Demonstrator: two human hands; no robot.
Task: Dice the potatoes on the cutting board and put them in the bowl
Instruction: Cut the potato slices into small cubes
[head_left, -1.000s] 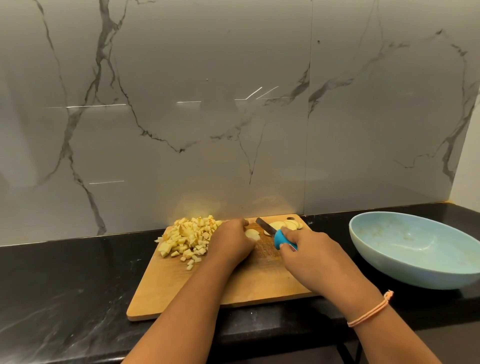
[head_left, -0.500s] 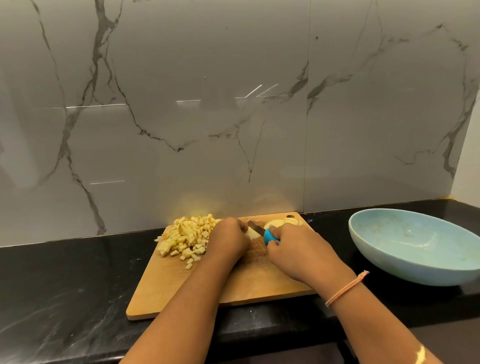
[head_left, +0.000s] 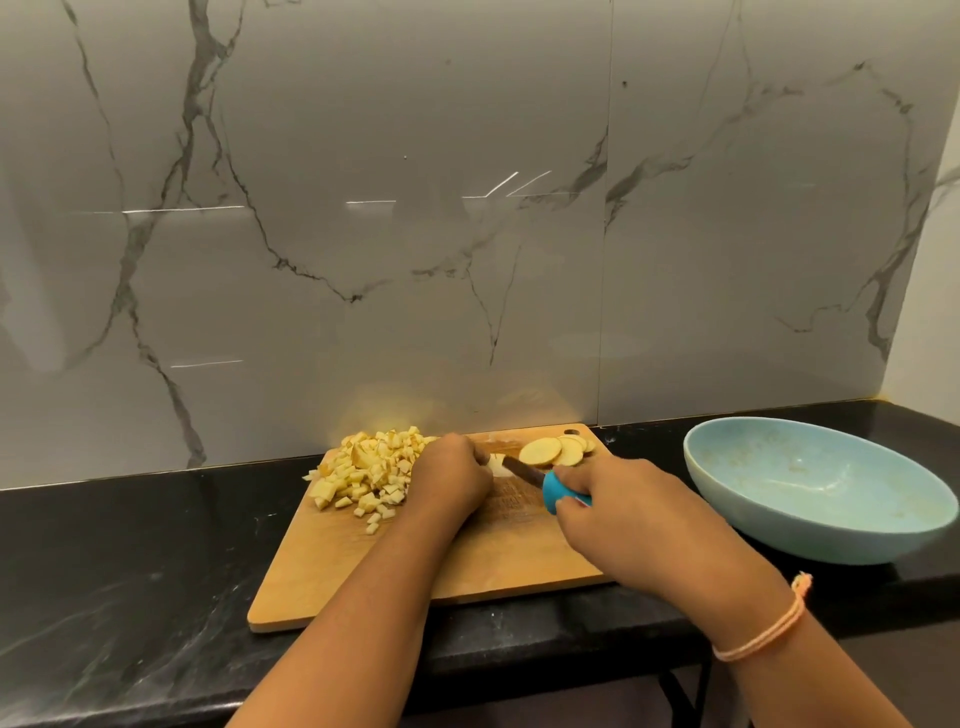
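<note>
While pinning potato piece (head_left: 500, 468) under curled left hand (head_left: 452, 480), gripped blue-handled knife (head_left: 552, 491) in right hand (head_left: 634, 514); worked at cutting board (head_left: 415, 582) on black counter (head_left: 130, 545), marble wall (head_left: 363, 208) behind.

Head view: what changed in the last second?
The right hand pushed the knife left toward the left hand, then drew it back right, grip unchanged. Left hand on the potato piece, diced pile, slices, cutting board, bowl stayed.
</note>
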